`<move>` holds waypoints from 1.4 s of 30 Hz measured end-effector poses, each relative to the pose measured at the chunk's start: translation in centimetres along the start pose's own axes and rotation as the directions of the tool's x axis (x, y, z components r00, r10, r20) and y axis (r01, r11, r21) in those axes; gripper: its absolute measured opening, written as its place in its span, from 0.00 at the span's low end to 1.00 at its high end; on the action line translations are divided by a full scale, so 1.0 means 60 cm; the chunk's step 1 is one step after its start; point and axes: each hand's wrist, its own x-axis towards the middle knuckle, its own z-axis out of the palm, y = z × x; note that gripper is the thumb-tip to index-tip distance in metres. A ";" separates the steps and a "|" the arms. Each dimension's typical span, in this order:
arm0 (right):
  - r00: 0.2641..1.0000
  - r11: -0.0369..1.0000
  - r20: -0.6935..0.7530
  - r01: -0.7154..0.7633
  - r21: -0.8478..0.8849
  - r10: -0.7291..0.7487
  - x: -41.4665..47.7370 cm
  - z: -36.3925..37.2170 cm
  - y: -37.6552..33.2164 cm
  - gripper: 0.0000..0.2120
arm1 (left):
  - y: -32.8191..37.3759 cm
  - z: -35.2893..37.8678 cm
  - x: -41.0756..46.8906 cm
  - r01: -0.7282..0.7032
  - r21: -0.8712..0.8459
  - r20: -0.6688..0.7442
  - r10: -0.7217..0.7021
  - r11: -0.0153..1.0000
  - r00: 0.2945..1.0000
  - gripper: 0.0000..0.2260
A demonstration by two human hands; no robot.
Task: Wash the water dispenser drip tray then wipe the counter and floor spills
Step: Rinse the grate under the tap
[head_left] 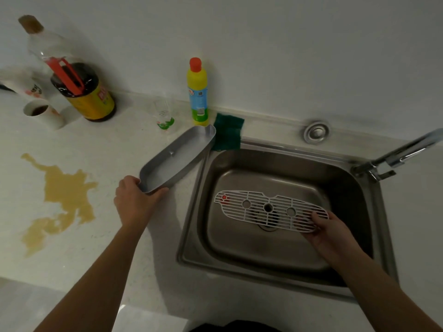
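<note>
The grey drip tray [176,158] lies on the white counter [115,152] just left of the sink, its far end touching a green sponge [227,134]. My left hand [135,203] grips the tray's near end. Over the steel sink [359,236], my right hand [327,230] holds the right end of the white slotted grille [263,207], which has a small red float at its left end. A yellowish-brown spill [62,197] spreads across the counter at the left.
A yellow dish-soap bottle [197,92] with an orange cap stands at the wall. Further left are a large dark sauce bottle [81,92], a paper cup [43,113] and a clear glass [164,116]. The tap [398,154] reaches in from the right.
</note>
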 end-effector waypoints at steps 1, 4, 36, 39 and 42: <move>1.000 1.000 -0.003 0.003 -0.004 -0.003 -0.002 -0.002 0.001 0.12 | 0.005 -0.002 -0.004 0.014 0.012 0.006 -0.014 1.000 1.000 0.38; 1.000 1.000 -0.016 -0.003 -0.007 0.003 -0.005 -0.008 0.003 0.12 | 0.035 -0.011 -0.034 -0.034 -0.031 -0.057 0.032 0.999 0.998 0.47; 0.914 0.477 -0.012 0.201 -0.856 -0.407 0.150 -0.251 -0.271 0.36 | 0.399 0.192 -0.318 0.637 -0.623 0.713 -0.005 0.454 0.701 0.12; 0.896 0.344 0.017 0.188 -0.920 -0.444 0.210 -0.253 -0.301 0.23 | 0.416 0.202 -0.312 0.632 -0.639 0.698 -0.014 0.438 0.716 0.11; 0.832 0.260 0.045 0.224 -0.939 -0.554 0.235 -0.254 -0.307 0.12 | 0.435 0.213 -0.301 0.624 -0.640 0.692 -0.017 0.448 0.722 0.10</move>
